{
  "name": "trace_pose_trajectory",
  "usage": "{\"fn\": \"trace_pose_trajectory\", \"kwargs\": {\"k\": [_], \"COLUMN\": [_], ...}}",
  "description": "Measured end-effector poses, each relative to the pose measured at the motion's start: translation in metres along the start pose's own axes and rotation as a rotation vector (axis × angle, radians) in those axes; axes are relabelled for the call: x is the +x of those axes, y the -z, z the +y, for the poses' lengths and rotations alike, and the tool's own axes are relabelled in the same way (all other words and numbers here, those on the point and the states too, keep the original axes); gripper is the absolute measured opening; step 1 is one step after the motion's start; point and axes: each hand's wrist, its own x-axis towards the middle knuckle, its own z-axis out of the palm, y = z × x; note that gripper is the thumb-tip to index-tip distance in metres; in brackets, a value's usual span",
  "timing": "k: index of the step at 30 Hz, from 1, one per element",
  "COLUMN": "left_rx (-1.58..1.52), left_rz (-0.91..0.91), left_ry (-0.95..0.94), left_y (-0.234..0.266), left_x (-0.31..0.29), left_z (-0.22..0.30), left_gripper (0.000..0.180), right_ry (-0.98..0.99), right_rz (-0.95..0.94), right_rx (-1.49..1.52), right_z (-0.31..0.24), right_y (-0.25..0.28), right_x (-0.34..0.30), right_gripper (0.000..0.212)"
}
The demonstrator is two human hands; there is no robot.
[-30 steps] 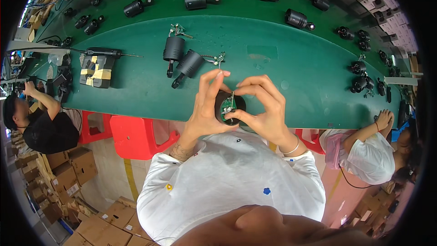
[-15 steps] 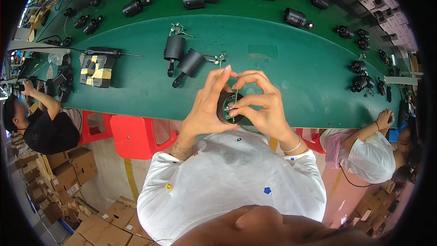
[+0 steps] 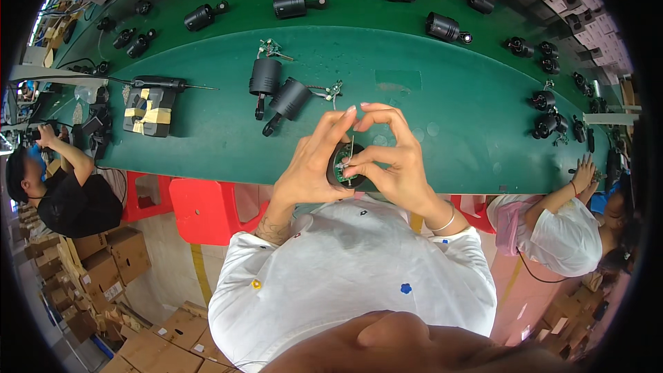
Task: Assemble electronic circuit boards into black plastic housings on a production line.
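Observation:
My left hand (image 3: 308, 164) is wrapped around a black cylindrical housing (image 3: 333, 174), its open end turned toward my right hand. Inside that opening sits a green circuit board (image 3: 342, 157) with small parts on it, and a thin strip stands up from it. My right hand (image 3: 400, 167) pinches at the board with thumb and a finger; whether it grips a wire or the board's edge is too small to tell. Just beyond my left hand lie two similar black cylindrical housings, one upright (image 3: 264, 77) and one tilted (image 3: 290, 99), with circuit boards (image 3: 335, 90) hanging out on wires.
An electric screwdriver (image 3: 159, 83) rests on a black block bound with yellow tape (image 3: 148, 112) at the left. More black cylindrical units (image 3: 290, 5) lie along the far green belt. Co-workers sit at both sides, near red stools (image 3: 207, 211). Cardboard boxes (image 3: 159, 345) stand behind.
Both my hands and the housing have shifted slightly left. My right fingers still work at the board. The right co-worker's hand has lifted with its fingers stretched out.

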Motion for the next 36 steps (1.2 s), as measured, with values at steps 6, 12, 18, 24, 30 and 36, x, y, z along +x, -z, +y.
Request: {"fn": "trace_pose_trajectory", "kwargs": {"k": [6,12,18,24,30,36], "left_rx": [0.003,-0.061,-0.047,-0.151,-0.088,0.059], "left_rz": [-0.037,-0.036,-0.022,0.066,0.202,0.267], "left_ry": [0.006,-0.051,-0.086,-0.071,-0.122,-0.161], "left_y": [0.005,0.007,0.008,-0.002,-0.011,-0.011], "left_x": [0.002,0.004,-0.001,-0.007,-0.002,0.003], "left_z": [0.011,0.016,0.015,0.014,0.017,0.02], "left_gripper": [0.11,0.103,0.098,0.097,0.099,0.102], "right_ry": [0.046,0.108,0.208,-0.054,-0.25,-0.391], "right_rz": [-0.026,-0.007,0.037,0.173,-0.059,-0.041], "right_rx": [-0.029,-0.153,-0.314,0.153,0.261,0.556], "right_z": [-0.002,-0.01,-0.013,-0.017,-0.015,-0.009], "right_y": [0.002,-0.001,-0.003,-0.006,-0.001,-0.015], "right_x": [-0.001,-0.009,-0.012,-0.008,-0.007,-0.012], "right_gripper": [0.007,0.005,0.014,0.03,0.047,0.048]}}
